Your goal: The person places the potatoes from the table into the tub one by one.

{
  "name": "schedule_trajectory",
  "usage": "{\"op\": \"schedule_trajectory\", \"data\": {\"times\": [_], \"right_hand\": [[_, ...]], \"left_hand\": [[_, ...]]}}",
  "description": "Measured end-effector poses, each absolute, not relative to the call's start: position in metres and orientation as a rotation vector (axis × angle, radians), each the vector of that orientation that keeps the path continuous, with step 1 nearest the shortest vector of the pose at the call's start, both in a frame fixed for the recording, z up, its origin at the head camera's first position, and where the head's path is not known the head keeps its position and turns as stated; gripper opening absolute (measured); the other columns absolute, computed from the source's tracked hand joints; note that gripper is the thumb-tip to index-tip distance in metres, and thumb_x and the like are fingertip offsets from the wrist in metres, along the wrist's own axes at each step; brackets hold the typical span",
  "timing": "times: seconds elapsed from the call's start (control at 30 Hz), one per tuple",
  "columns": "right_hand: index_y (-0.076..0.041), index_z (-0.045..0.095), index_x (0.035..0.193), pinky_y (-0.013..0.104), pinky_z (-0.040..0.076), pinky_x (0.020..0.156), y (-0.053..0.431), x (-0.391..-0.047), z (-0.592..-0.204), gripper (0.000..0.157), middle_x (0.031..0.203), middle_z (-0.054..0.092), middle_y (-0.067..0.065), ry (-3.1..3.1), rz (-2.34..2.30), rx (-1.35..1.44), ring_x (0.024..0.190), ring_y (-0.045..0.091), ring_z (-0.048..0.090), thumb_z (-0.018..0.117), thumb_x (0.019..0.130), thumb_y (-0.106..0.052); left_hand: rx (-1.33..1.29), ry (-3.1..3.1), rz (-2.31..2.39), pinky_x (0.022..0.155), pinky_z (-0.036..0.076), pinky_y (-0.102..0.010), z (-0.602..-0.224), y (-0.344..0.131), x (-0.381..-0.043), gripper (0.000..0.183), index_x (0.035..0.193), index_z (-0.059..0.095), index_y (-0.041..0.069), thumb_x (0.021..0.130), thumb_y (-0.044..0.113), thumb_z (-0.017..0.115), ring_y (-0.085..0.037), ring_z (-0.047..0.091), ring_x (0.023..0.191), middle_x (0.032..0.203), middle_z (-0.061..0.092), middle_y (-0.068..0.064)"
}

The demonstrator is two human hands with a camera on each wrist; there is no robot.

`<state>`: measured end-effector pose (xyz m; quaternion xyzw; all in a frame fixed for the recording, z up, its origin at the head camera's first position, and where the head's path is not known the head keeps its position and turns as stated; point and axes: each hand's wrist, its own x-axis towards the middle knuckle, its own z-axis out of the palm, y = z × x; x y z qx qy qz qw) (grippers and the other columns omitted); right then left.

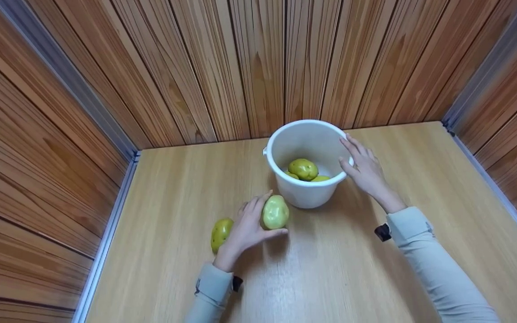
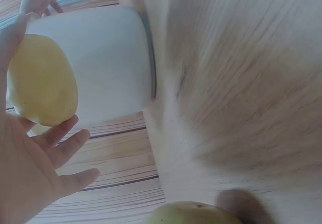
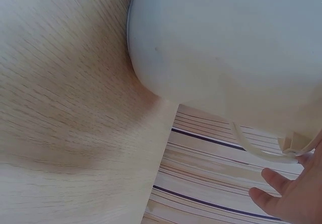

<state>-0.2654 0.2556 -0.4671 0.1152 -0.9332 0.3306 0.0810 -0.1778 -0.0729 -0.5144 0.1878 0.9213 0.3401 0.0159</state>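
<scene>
My left hand (image 1: pixel 248 226) holds a pale yellow-green potato (image 1: pixel 276 212) between thumb and fingers, above the table just in front of the white bucket (image 1: pixel 308 193). In the left wrist view this potato (image 2: pixel 44 80) overlaps the bucket's side, and the other fingers are spread below it. Several potatoes lie inside the bucket, one (image 1: pixel 303 169) on top of others partly hidden by the rim. At the bucket's right rim, my right hand (image 1: pixel 365 172) grips the edge, thumb over the inside; in the right wrist view its fingers (image 3: pixel 276 181) extend outside near the handle mount.
Another potato (image 1: pixel 221 234) lies on the wooden table (image 1: pixel 173 193), left of my left hand and partly behind it. The bucket's handle (image 3: pixel 251 148) hangs down on its far side. Wood-plank walls (image 1: pixel 240 67) with metal strips enclose the table's back and sides.
</scene>
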Motion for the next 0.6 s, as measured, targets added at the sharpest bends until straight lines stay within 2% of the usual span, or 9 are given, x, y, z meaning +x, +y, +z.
{"op": "schedule_trajectory", "data": {"times": [0.1, 0.33, 0.47, 0.6], "right_hand": [[-0.031, 0.024, 0.147, 0.063, 0.016, 0.101, 0.2560, -0.2656, -0.4672, 0.057, 0.156, 0.015, 0.001, -2.791, 0.986, 0.343, 0.135, 0.037, 0.021, 0.043, 0.095, -0.045], [-0.034, 0.023, 0.147, 0.063, 0.015, 0.102, 0.2556, -0.2661, -0.4673, 0.058, 0.156, 0.015, 0.001, -2.796, 0.984, 0.336, 0.135, 0.037, 0.021, 0.040, 0.094, -0.050], [-0.030, 0.025, 0.147, 0.062, 0.017, 0.101, 0.2555, -0.2663, -0.4686, 0.057, 0.155, 0.017, 0.004, -2.769, 0.974, 0.354, 0.132, 0.038, 0.024, 0.045, 0.095, -0.040], [-0.027, 0.025, 0.147, 0.063, 0.016, 0.100, 0.2560, -0.2667, -0.4700, 0.057, 0.155, 0.018, 0.006, -2.756, 0.973, 0.364, 0.131, 0.039, 0.025, 0.047, 0.095, -0.032]], "left_hand": [[0.587, 2.867, 1.063, 0.112, 0.018, -0.047, -0.5137, -0.0721, -0.1783, 0.100, 0.146, 0.019, 0.036, 0.064, 0.078, 0.058, -0.015, 0.035, 0.131, 0.143, 0.035, 0.004], [0.572, 2.865, 1.077, 0.111, 0.018, -0.049, -0.5100, -0.0713, -0.1794, 0.100, 0.146, 0.017, 0.037, 0.064, 0.076, 0.060, -0.016, 0.035, 0.131, 0.144, 0.035, 0.004], [0.576, 2.881, 1.082, 0.108, 0.026, -0.049, -0.5074, -0.0705, -0.1800, 0.099, 0.146, 0.018, 0.037, 0.065, 0.071, 0.065, -0.018, 0.037, 0.129, 0.141, 0.038, 0.002], [0.587, 2.889, 1.093, 0.106, 0.028, -0.049, -0.5044, -0.0702, -0.1806, 0.099, 0.146, 0.018, 0.036, 0.066, 0.066, 0.068, -0.019, 0.038, 0.128, 0.139, 0.039, 0.001]]}}
